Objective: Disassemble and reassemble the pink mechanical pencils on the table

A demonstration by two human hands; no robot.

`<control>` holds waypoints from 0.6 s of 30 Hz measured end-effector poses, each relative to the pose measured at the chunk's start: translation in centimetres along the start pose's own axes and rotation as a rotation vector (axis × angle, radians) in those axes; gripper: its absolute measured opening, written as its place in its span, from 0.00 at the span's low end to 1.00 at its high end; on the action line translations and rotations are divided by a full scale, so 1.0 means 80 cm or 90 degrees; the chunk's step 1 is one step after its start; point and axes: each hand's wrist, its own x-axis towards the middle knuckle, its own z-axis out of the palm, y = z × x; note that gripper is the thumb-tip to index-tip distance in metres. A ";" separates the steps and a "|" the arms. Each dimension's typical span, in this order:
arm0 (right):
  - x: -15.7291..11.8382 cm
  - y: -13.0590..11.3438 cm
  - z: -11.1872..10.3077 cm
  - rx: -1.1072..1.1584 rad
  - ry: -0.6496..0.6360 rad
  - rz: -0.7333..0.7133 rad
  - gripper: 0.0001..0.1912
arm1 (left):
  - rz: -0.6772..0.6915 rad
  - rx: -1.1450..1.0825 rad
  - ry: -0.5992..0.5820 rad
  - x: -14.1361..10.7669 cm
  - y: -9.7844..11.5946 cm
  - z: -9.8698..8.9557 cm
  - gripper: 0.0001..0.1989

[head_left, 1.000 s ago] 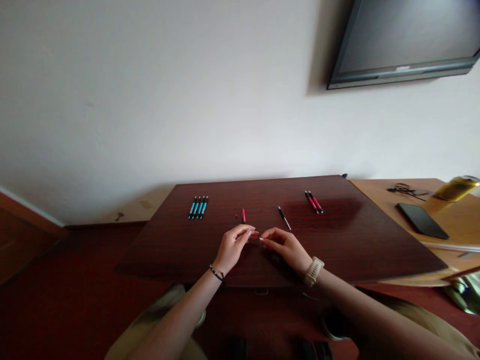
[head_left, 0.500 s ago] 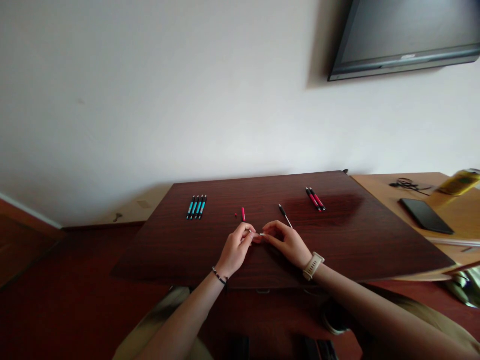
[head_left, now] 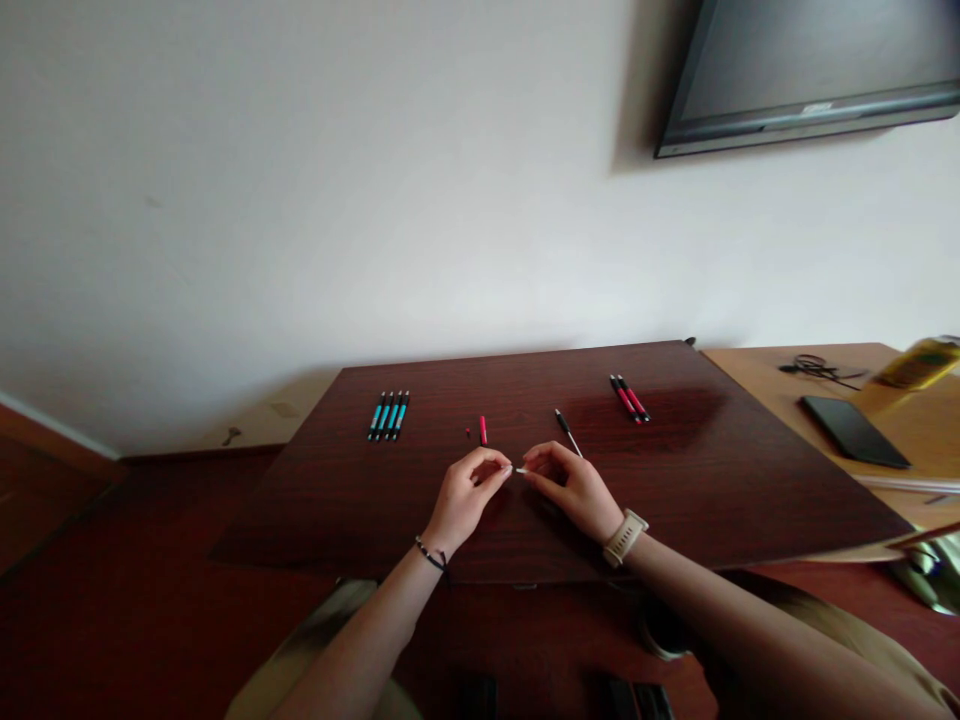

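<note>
Above the dark brown table, my left hand pinches at thumb and fingertips; anything between them is too small to name. A short gap away, my right hand grips a small white piece that points toward my left fingertips. Just beyond my left hand lie a red pen barrel and a tiny red part. A black-tipped pen part with a thin clear shaft rests beyond my right hand.
Several blue and black pens lie in a row at the left; two red and black pens lie at the right. On the wooden side table are a black flat device, a cable and a yellow bottle.
My left hand has moved slightly left, away from my right hand, and its fingers have drawn together into a pinch. The white piece now shows more clearly.
</note>
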 end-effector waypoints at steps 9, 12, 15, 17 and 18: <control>0.000 -0.005 -0.001 0.004 0.006 0.006 0.16 | 0.014 0.043 -0.016 0.000 0.002 0.006 0.11; -0.001 -0.006 -0.001 -0.009 0.006 0.004 0.16 | 0.030 0.063 -0.012 -0.001 0.005 0.006 0.09; -0.002 -0.008 0.000 -0.029 0.010 0.002 0.15 | 0.056 0.084 -0.007 -0.002 0.010 0.006 0.06; -0.002 -0.008 0.000 -0.039 0.010 -0.003 0.15 | 0.073 0.097 -0.008 -0.002 0.013 0.007 0.06; -0.002 -0.008 0.000 -0.041 0.008 -0.007 0.15 | 0.078 0.103 -0.008 -0.002 0.014 0.007 0.06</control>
